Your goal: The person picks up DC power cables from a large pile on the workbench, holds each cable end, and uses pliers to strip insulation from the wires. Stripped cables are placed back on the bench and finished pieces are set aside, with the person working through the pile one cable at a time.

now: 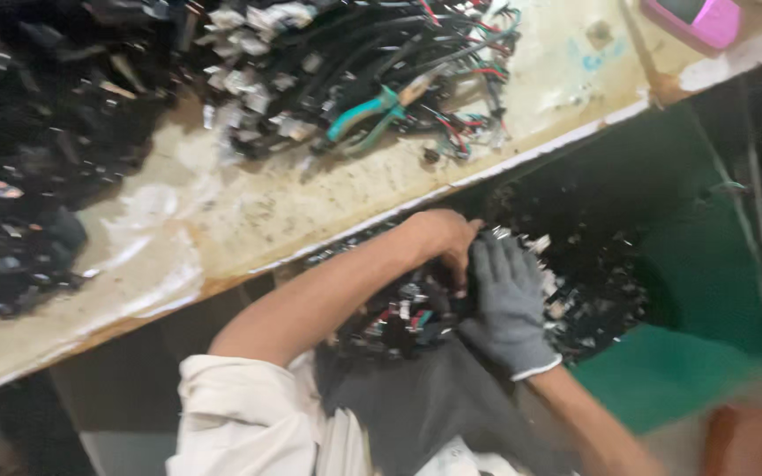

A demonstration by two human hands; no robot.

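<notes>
A bundle of black wires with small white and red connectors (394,319) lies in my lap, just below the edge of the workbench (249,211). My left hand (445,240) is bare, with a white sleeve pushed up my arm. Its fingers curl down into the top of the bundle. My right hand (509,304) wears a grey knit glove and lies against the bundle's right side, fingers laid over the wires right beside my left hand. The wires under both hands are hidden.
Pliers with teal handles (365,115) lie on a heap of wire harnesses (346,53) at the back of the bench. Another black pile (28,150) fills the left. A pink device (705,18) sits top right. A green bin (707,264) with black scraps stands to my right.
</notes>
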